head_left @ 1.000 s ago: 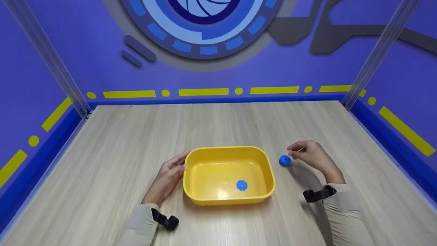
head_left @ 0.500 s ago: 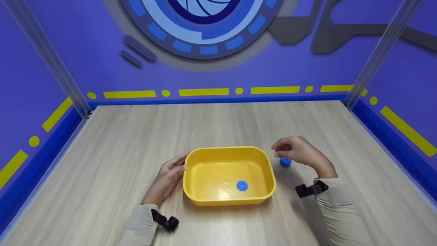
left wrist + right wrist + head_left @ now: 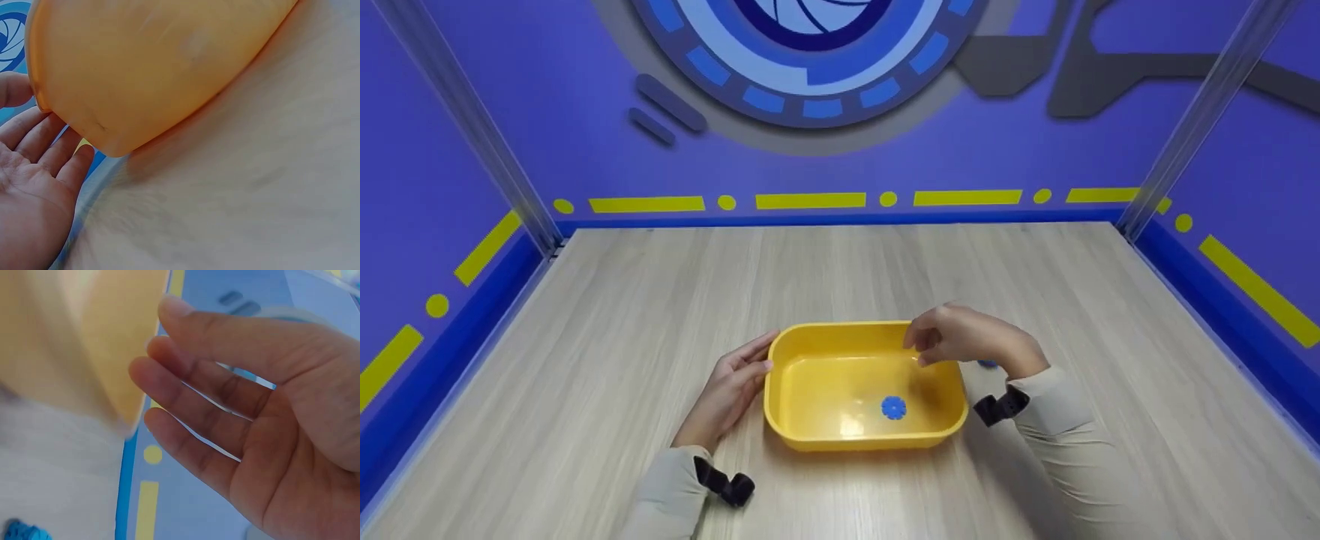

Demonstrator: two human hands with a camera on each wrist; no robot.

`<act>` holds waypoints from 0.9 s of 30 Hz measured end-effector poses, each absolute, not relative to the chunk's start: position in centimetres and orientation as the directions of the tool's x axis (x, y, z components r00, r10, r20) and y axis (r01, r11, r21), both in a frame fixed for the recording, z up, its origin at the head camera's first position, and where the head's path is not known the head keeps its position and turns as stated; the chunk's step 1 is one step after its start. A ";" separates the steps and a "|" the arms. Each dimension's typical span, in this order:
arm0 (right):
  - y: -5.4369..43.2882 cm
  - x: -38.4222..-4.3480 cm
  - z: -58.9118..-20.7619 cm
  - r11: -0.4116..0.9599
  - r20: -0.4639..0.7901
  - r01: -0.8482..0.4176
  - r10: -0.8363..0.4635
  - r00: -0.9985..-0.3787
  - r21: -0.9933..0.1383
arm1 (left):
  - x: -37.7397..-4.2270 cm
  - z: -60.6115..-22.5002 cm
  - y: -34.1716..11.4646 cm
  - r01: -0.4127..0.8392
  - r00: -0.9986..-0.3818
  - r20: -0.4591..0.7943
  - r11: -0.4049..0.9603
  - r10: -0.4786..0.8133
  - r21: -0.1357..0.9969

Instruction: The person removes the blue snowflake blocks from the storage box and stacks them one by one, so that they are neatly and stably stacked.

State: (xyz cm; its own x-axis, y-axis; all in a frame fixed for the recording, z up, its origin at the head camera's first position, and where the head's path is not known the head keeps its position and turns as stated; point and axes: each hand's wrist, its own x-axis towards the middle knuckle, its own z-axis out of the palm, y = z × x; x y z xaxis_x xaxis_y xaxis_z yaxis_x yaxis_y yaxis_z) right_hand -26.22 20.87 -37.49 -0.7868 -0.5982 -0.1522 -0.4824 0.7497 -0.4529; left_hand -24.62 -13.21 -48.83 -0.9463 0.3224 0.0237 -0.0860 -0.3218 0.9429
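A yellow plastic basin stands on the table, one blue flower-shaped disc lying on its floor. At its left end my left hand holds the rim, thumb at the edge and fingers along the outer wall, as the left wrist view also shows. Over the basin's right back corner hovers my right hand. Its fingers are loosely bent, the thumb apart from them in the right wrist view, and nothing shows between them. A small stack of blue discs sits right of the basin, mostly hidden behind the right wrist in the head view.
The wood-grain table is bounded by a purple-blue back wall and matching side walls. Clear corner posts rise at the back. Black straps with small devices are on both wrists.
My right hand has moved left from beside the blue stack to above the basin's right back corner. The left hand, basin and disc inside stay in place.
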 end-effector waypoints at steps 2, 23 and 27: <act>19.9 -26.3 -37.5 0.751 -0.193 -0.497 -0.617 -0.763 -0.436 | -24.6 -48.8 -13.2 -0.089 -0.946 0.019 -0.317 0.323 0.944; 14.9 -27.6 -39.8 0.838 -0.499 -0.430 -0.546 -0.673 -0.336 | -24.7 -49.0 -13.2 -0.089 -0.945 0.025 -0.329 0.326 0.940; 14.7 -27.6 -40.6 0.843 -0.517 -0.425 -0.538 -0.665 -0.330 | -24.8 -49.0 -13.2 -0.082 -0.945 0.031 -0.327 0.327 0.941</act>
State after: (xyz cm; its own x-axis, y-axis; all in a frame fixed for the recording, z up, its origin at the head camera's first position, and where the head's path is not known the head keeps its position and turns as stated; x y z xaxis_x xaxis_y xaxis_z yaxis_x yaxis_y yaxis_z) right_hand -27.64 14.68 -40.58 -0.6653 -0.5381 -0.5175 -0.4251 0.8429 -0.3299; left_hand -24.78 -13.16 -48.99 -0.9446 0.3267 0.0314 -0.0818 -0.3270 0.9415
